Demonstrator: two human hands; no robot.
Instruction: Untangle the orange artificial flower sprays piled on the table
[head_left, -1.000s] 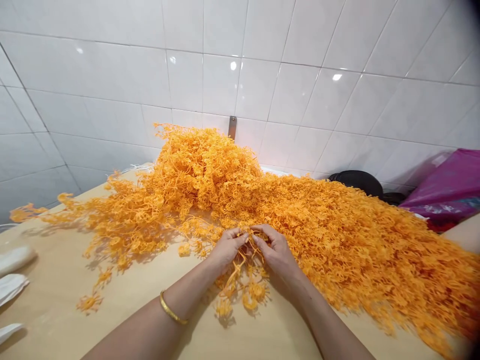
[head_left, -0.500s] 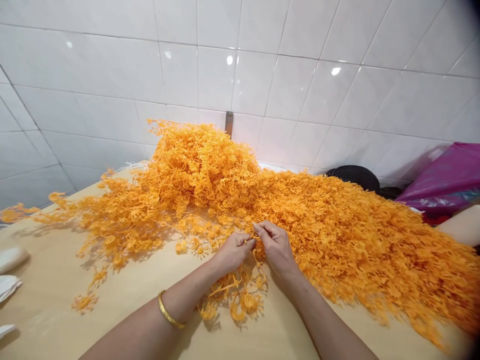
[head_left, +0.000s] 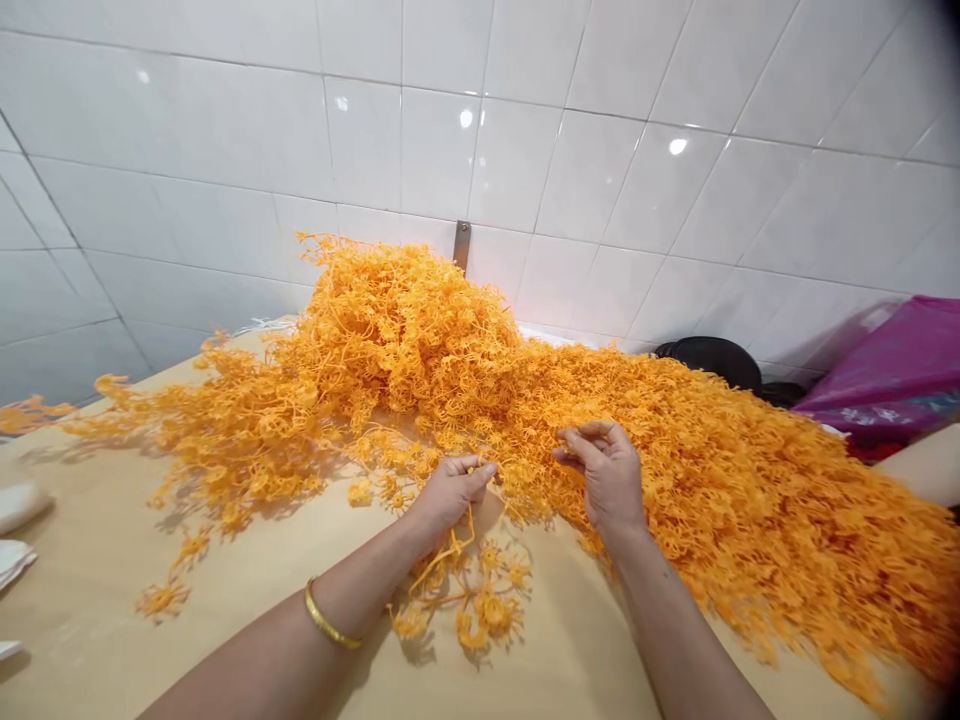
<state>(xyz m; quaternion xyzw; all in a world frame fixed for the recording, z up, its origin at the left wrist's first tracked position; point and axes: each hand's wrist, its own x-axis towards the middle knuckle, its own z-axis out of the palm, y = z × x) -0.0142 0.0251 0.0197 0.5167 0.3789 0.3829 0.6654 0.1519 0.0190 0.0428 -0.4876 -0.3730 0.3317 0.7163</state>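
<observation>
My left hand (head_left: 454,492), with a gold bangle (head_left: 327,617) on its wrist, pinches the stem of an orange artificial flower sprig (head_left: 491,605). The sprig hangs down below that hand, its blossoms over the tabletop. My right hand (head_left: 609,472) is apart from it, to the right, in front of the big pile of orange flower sprigs (head_left: 720,470). Thumb and fingers of the right hand are pressed together; what they hold, if anything, blends with the orange behind. A taller heap of the same orange sprigs (head_left: 405,320) rises beyond my left hand.
The tan table (head_left: 285,640) runs up to a white tiled wall (head_left: 585,170), where a metal bracket (head_left: 462,247) is fixed. Black round objects (head_left: 709,362) and a purple bag (head_left: 889,355) lie at the back right. Pale white items (head_left: 16,508) sit at the left edge.
My right hand has moved away from the left hand, to the right and slightly up. My left hand has shifted slightly left, still pinching the sprig.
</observation>
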